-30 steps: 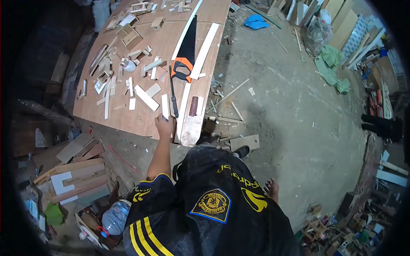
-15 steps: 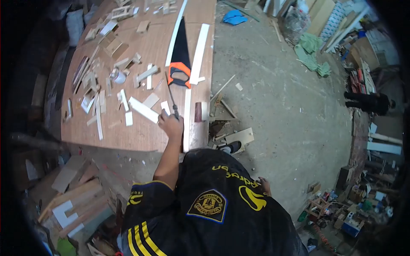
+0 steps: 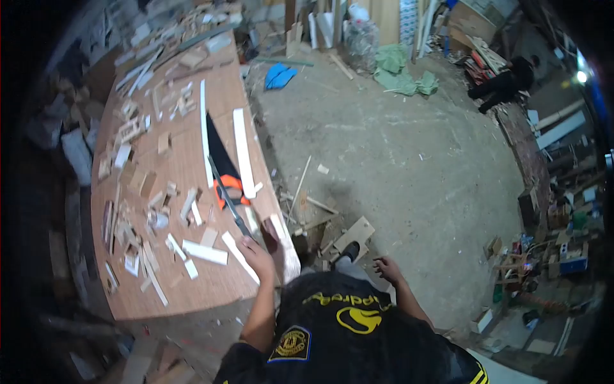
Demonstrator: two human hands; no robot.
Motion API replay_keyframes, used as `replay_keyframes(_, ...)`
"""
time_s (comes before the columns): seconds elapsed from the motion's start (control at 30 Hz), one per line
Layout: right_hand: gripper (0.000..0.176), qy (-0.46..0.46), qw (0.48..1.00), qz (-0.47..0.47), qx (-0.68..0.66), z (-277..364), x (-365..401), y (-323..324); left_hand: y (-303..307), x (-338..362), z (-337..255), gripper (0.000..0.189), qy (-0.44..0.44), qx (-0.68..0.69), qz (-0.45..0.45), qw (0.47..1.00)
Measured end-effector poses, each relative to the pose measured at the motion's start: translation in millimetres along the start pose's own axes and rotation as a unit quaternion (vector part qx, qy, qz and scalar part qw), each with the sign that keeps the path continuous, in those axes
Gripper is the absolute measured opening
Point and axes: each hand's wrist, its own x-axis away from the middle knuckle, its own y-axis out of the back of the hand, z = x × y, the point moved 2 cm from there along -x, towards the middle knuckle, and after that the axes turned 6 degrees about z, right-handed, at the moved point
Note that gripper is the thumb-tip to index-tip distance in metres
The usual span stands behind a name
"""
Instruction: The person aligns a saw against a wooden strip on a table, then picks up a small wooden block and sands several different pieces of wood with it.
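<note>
My left hand (image 3: 256, 256) is closed around the handle of a long, narrow, dark file (image 3: 226, 197). The file points away from me and passes in front of a handsaw (image 3: 220, 142) that lies on the wooden table (image 3: 198, 297). The saw has a dark blade and an orange-and-black handle. White strips (image 3: 240, 153) lie on both sides of it. Near my left hand are another white strip (image 3: 240, 255) and a reddish-brown block (image 3: 271, 234) by the table's edge. My right hand (image 3: 387, 269) hangs over the floor beside my body, fingers apart, holding nothing.
Wood offcuts (image 3: 142, 181) are scattered over the table's left side. Boards and scraps (image 3: 357, 234) lie by my foot. Farther off are a blue cloth (image 3: 280, 75), green fabric (image 3: 393, 67) and a person in dark clothes (image 3: 505, 84). Clutter (image 3: 543, 256) lines the right side.
The view has turned to the right, and more of the far room shows. My left hand has brought the file across the saw handle. My right hand has come out from beside my body.
</note>
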Motion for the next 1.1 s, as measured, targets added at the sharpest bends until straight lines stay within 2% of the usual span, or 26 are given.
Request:
replay_keyframes(0.03, 0.032, 0.042, 0.999, 0.011, 0.027, 25.7, -3.9, -10.5, -16.6, 16.4, -18.0, 0.024, 0.02, 0.02, 0.041, 0.999)
replay_keyframes(0.07, 0.033, 0.079, 0.995, 0.019, 0.051, 58.1, 4.4, -23.3, -35.6, 31.6, -23.7, 0.024, 0.035, 0.095, 0.12, 0.988)
replay_keyframes(0.1, 0.036, 0.126, 0.99, 0.041, 0.035, 88.5, 10.8, -34.5, -54.6, 47.9, -28.1, 0.024, 0.056, 0.163, 0.201, 0.964)
replay_keyframes(0.13, 0.04, 0.171, 0.983, 0.064, 0.02, 115.0, 21.7, -44.0, -75.2, 62.2, -26.2, 0.024, 0.062, 0.169, 0.291, 0.94)
replay_keyframes(0.17, 0.04, 0.172, 0.984, 0.054, 0.002, 139.4, 40.2, -51.2, -91.9, 76.3, -23.8, 0.025, 0.069, 0.171, 0.376, 0.908)
replay_keyframes(0.23, 0.043, 0.224, 0.942, 0.136, -0.211, 181.5, 69.2, -55.5, -115.0, 101.9, -48.3, 0.023, 0.047, 0.055, 0.559, 0.826)
replay_keyframes(0.3, 0.043, 0.259, 0.93, 0.136, -0.222, 174.6, 63.5, -38.7, -136.1, 125.0, -67.1, 0.023, -0.044, 0.029, 0.67, 0.74)
replay_keyframes(0.37, 0.043, 0.296, 0.919, 0.139, -0.221, 169.3, 64.7, -12.2, -152.5, 144.3, -79.0, 0.023, 0.004, 0.023, 0.726, 0.687)
replay_keyframes(0.43, 0.035, 0.279, 0.898, 0.159, -0.3, 164.6, 78.2, 18.4, -164.6, 160.1, -80.2, 0.021, -0.025, -0.071, 0.738, 0.671)
replay_keyframes(0.47, 0.027, 0.282, 0.902, 0.116, -0.304, 158.9, 80.0, 34.1, -173.4, 167.3, -79.8, 0.021, -0.007, -0.091, 0.757, 0.647)
replay_keyframes(0.5, 0.027, 0.29, 0.902, 0.114, -0.3, 152.9, 83.0, 51.4, -182.0, 178.1, -77.8, 0.021, 0.013, -0.108, 0.775, 0.622)
replay_keyframes(0.53, 0.025, 0.333, 0.907, 0.091, -0.24, 145.7, 88.1, 70.1, -191.9, 192.9, -65.8, 0.021, 0.03, -0.058, 0.775, 0.629)
replay_keyframes(0.6, 0.024, 0.389, 0.907, 0.065, -0.149, 133.5, 98.6, 103.2, -219.2, 227.7, -51.2, 0.021, 0.017, -0.045, 0.786, 0.617)
replay_keyframes(0.77, 0.02, 0.401, 0.91, 0.026, -0.099, 88.2, 134.1, 176.5, -283.9, 294.6, -71.6, 0.029, 0.021, -0.063, 0.855, 0.514)
replay_keyframes(0.8, 0.02, 0.389, 0.916, -0.008, -0.093, 77.5, 140.4, 190.9, -296.7, 306.0, -74.6, 0.035, -0.02, -0.108, 0.85, 0.516)
replay_keyframes(0.83, 0.02, 0.378, 0.921, -0.041, -0.084, 69.8, 146.8, 205.6, -309.1, 316.9, -78.4, 0.035, -0.022, -0.105, 0.851, 0.514)
replay_keyframes(0.9, 0.018, 0.364, 0.925, -0.051, -0.098, 63.2, 164.6, 234.8, -330.2, 339.1, -94.2, 0.04, -0.118, -0.136, 0.853, 0.489)
replay_keyframes(0.97, 0.017, 0.303, 0.95, -0.059, -0.041, 55.6, 177.5, 258.7, -346.9, 355.0, -98.3, 0.042, -0.108, -0.132, 0.853, 0.494)
replay_keyframes(1.03, 0.019, 0.317, 0.946, -0.064, -0.011, 45.1, 174.1, 273.9, -357.5, 357.9, -96.0, 0.035, -0.237, -0.113, 0.846, 0.463)
replay_keyframes(1.1, 0.02, 0.339, 0.938, -0.062, 0.027, 48.0, 171.3, 286.8, -363.3, 343.1, -73.2, 0.031, -0.255, -0.126, 0.831, 0.478)
